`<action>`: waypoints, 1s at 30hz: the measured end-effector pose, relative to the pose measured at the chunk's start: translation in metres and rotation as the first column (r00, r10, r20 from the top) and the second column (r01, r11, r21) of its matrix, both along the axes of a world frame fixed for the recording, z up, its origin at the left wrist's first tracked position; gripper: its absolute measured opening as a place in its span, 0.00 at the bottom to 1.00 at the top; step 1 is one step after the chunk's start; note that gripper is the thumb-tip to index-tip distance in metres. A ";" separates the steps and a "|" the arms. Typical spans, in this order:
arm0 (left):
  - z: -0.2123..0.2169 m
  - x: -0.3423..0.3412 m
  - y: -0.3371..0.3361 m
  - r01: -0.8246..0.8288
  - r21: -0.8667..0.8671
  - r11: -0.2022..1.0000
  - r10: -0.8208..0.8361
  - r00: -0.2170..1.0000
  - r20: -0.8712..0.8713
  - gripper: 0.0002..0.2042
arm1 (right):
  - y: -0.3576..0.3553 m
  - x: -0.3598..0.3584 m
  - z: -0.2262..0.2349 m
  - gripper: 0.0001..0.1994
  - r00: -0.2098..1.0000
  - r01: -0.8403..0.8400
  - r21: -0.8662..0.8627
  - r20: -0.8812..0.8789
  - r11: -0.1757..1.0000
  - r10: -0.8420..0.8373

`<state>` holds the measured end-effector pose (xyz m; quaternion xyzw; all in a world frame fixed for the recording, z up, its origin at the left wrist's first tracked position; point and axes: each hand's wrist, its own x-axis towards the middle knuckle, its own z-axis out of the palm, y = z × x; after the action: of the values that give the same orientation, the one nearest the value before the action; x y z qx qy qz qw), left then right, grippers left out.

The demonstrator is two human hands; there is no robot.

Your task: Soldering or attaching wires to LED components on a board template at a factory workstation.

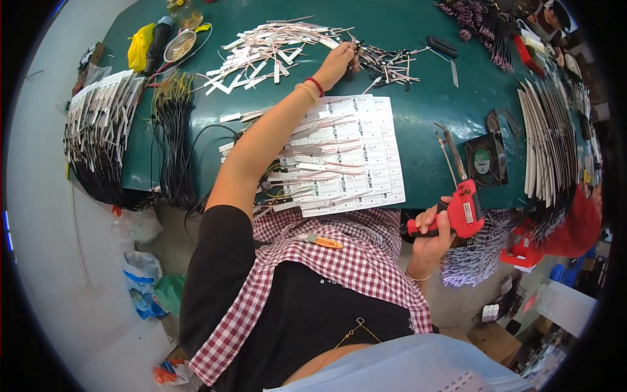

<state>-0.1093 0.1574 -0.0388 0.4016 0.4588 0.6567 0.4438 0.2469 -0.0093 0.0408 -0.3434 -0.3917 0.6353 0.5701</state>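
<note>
Beyond boards (382,150), far side: left hand (336,65) at pile of dark-ended wires (395,65), fingers bunched; cannot tell what they pinch. White strips (277,70) heaped past boards, to left of that hand. Right of boards: right hand (434,238) wrapped round handle of red soldering gun (461,202), tip pointing away from person. Fan (483,160) farther right of boards, just beside gun.

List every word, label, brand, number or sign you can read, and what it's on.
Wording left uncopied; where it stands:
Orange tag on the checkered apron: dark lettering.
Black shirt: pale letters, too incomplete to read.
Red soldering gun: white label, too small.
Black fan: green label, too small.
White boards: black print, too small.
</note>
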 end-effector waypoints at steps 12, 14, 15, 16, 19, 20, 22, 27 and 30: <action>0.117 0.138 -0.130 0.305 -0.155 0.940 -0.339 0.763 -0.550 0.12 | 0.049 -0.053 0.049 0.19 0.988 0.113 0.091 0.097 0.989 -0.122; 0.114 0.149 -0.150 0.286 -0.082 0.955 -0.279 0.765 -0.581 0.12 | 0.047 -0.056 0.046 0.22 0.984 -0.006 0.058 0.176 0.998 -0.004; 0.112 0.147 -0.153 0.279 -0.089 0.956 -0.277 0.767 -0.579 0.12 | 0.044 -0.059 0.044 0.23 0.982 -0.004 0.040 0.186 0.999 -0.004; 0.107 0.144 -0.154 0.213 -0.057 0.975 -0.212 0.833 -0.511 0.11 | 0.041 -0.062 0.041 0.23 0.983 -0.010 0.036 0.185 0.999 0.003; 0.091 0.135 -0.154 -0.032 -0.037 0.999 0.021 0.967 -0.255 0.08 | 0.035 -0.065 0.031 0.22 0.963 0.157 0.078 0.208 0.984 -0.170; 0.089 0.133 -0.153 -0.199 -0.072 0.977 0.194 0.979 -0.065 0.07 | 0.036 -0.065 0.029 0.22 0.965 0.154 0.076 0.205 0.985 -0.166; 0.083 0.144 -0.164 -0.182 -0.264 0.947 0.248 0.938 0.242 0.07 | 0.036 -0.065 0.027 0.22 0.954 0.218 0.102 0.188 0.971 -0.233; 0.087 0.180 -0.154 -0.032 -0.143 0.989 0.097 0.876 0.473 0.08 | 0.024 -0.073 0.014 0.23 0.943 0.152 0.044 0.292 0.987 -0.159; 0.093 0.184 -0.141 -0.046 -0.031 0.998 0.056 0.833 0.550 0.06 | 0.022 -0.072 0.011 0.23 0.948 0.144 0.026 0.285 0.989 -0.145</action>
<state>0.0749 0.0168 0.0538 0.1799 0.3277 0.7522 0.5426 0.1750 0.0130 0.0517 -0.4579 -0.4452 0.5347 0.5534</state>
